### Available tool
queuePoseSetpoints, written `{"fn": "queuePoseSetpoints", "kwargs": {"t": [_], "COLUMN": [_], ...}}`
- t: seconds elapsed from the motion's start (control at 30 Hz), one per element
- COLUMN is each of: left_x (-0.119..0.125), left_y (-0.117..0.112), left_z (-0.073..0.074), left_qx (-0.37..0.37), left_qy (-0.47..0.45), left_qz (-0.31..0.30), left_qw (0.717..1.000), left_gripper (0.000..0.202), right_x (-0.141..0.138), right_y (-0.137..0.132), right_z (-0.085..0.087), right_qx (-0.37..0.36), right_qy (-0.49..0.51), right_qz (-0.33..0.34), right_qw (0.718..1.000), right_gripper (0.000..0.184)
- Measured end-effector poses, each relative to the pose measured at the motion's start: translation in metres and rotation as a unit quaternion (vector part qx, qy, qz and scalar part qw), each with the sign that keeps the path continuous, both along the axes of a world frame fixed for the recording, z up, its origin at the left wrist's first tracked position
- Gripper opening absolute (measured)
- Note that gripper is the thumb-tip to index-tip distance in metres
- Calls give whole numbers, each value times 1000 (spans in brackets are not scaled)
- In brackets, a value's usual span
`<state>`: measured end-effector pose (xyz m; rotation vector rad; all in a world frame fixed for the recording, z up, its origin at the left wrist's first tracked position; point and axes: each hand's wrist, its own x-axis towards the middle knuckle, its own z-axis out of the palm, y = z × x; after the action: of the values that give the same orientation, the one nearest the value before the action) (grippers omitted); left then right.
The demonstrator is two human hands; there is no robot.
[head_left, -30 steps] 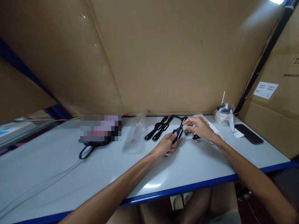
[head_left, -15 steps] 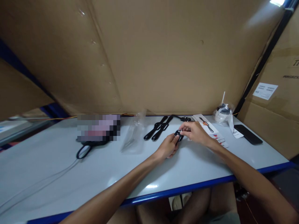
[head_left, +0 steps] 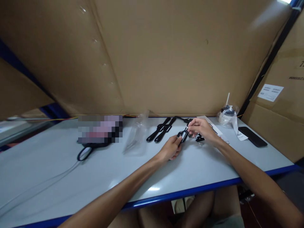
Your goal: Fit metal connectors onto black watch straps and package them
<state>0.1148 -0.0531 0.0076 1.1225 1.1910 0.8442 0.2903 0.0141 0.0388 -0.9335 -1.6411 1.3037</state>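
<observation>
My left hand (head_left: 171, 147) is wrapped round a black spokeshave (head_left: 183, 136), thumb on top, just above the table. Its middle has a bright metal strip, and one handle points away to the right. At that far side my right hand (head_left: 200, 127) has its fingers pinched together; a small pale glint shows at the fingertips, too little to name. Below the right hand lies a small black part (head_left: 199, 138) beside clear plastic. Two more black spokeshaves (head_left: 157, 130) lie side by side to the left, apart from both hands.
A clear plastic bag (head_left: 136, 136) lies left of the spokeshaves. Further left is a blurred-out item with a black loop (head_left: 85, 154) and thin cable. A printed card (head_left: 217, 129), a bagged cup (head_left: 226, 115) and a black phone-like slab (head_left: 253, 136) are right. Cardboard (head_left: 161, 63) walls the back.
My right hand has moved slightly right and away from the spokeshave's middle, uncovering its metal strip. The spokeshave has turned in my left hand. The small black part has come into view.
</observation>
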Motion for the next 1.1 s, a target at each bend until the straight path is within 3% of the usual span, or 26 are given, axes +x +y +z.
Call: {"fn": "queuePoseSetpoints", "kwargs": {"t": [0.1,0.23,0.4,0.6,0.7,0.83,1.1], "left_x": [0,1,1,-1,-1,-1,-2], "left_y": [-1,-3,-3,0,1,1,2], "left_z": [2,4,3,-1,-2,-1,-1], "left_qx": [-2,-8,-2,-4,-4,-6,5], "left_qy": [-3,-6,-6,-19,-27,-31,-45], "left_qz": [-2,2,7,7,4,-8,-12], "left_qw": [1000,1000,1000,1000,1000,999,999], "left_gripper": [22,22,23,24,25,26,32], "right_x": [2,5,8,-5,-17,-25,-22], "right_y": [-1,0,5,-4,-15,-25,-17], "right_z": [2,6,6,-3,-11,-18,-31], "right_qx": [-75,-194,-195,-54,65,251,425], "right_qy": [69,162,174,77,-6,-125,-235], "right_qz": [-8,-3,-8,-25,-54,-84,-66], "right_qw": [995,967,965,995,996,956,872], "right_gripper": [23,40,25,14,9,9,14]}}
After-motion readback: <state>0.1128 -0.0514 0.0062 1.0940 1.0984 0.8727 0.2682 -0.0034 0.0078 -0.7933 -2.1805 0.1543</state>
